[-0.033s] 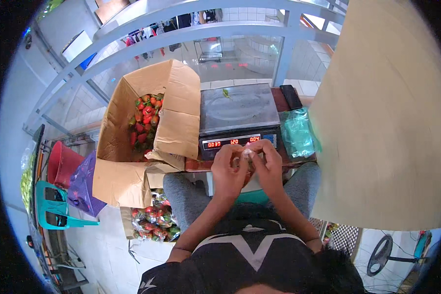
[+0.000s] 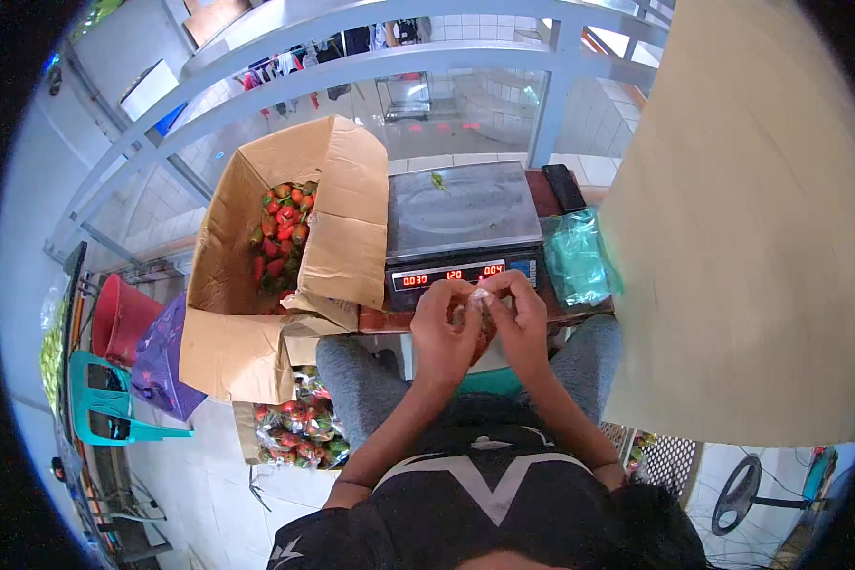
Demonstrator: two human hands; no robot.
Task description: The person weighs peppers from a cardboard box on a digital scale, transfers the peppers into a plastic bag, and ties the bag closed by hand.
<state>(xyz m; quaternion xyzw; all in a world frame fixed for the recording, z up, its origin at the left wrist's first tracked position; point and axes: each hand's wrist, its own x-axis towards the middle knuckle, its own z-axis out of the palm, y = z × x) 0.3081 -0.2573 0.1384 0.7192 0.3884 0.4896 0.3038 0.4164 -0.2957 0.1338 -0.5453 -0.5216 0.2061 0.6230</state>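
Note:
My left hand (image 2: 444,328) and my right hand (image 2: 518,318) meet in front of the scale, fingers pinched together. Between them they grip the gathered top of a clear plastic bag (image 2: 483,296). Something red and green hangs inside the bag below my fingers, probably peppers, mostly hidden by my hands. Just beyond is a digital scale (image 2: 464,214) with a metal plate and a lit red display; a small green leaf (image 2: 438,180) lies on the plate. To the left, an open cardboard box (image 2: 220,237) holds many red and green peppers (image 2: 283,228).
A stack of green plastic bags (image 2: 579,256) and a black phone (image 2: 564,188) lie right of the scale. Bagged peppers (image 2: 299,432) sit low on the left. A large tan sheet (image 2: 746,237) stands at right, a grey railing (image 2: 351,68) behind, a teal chair (image 2: 114,404) at far left.

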